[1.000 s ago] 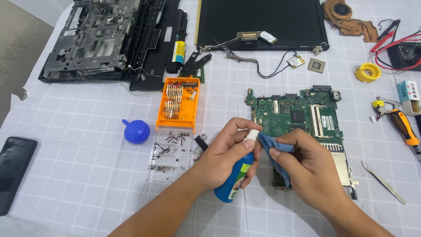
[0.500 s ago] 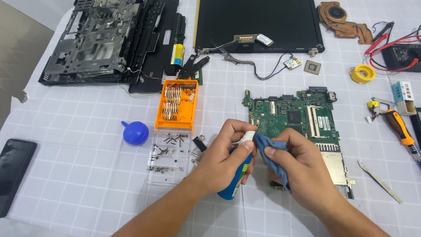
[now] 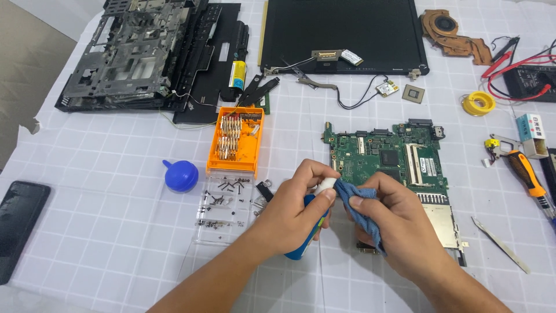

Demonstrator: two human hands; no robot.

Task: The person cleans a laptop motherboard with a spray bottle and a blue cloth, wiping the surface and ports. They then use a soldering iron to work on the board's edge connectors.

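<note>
The left hand (image 3: 292, 217) is gripping a blue bottle (image 3: 306, 237) with a white cap (image 3: 324, 186), fingers wrapped tightly around it, while the right hand (image 3: 399, 223) is pinching a blue cloth (image 3: 356, 200) that is touching the cap, both low in the middle of the white gridded table (image 3: 98, 145). A green circuit board (image 3: 391, 159) is lying at one o'clock from the hands, partly under the right hand. A clear tray of screws (image 3: 223, 203) is sitting at nine o'clock, an orange bit case (image 3: 236, 141) at eleven o'clock, and a blue blower bulb (image 3: 180, 175) at ten o'clock.

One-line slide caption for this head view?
Left hand grips a blue bottle, its white tip against a blue cloth in the right hand, beside a green circuit board.
</note>
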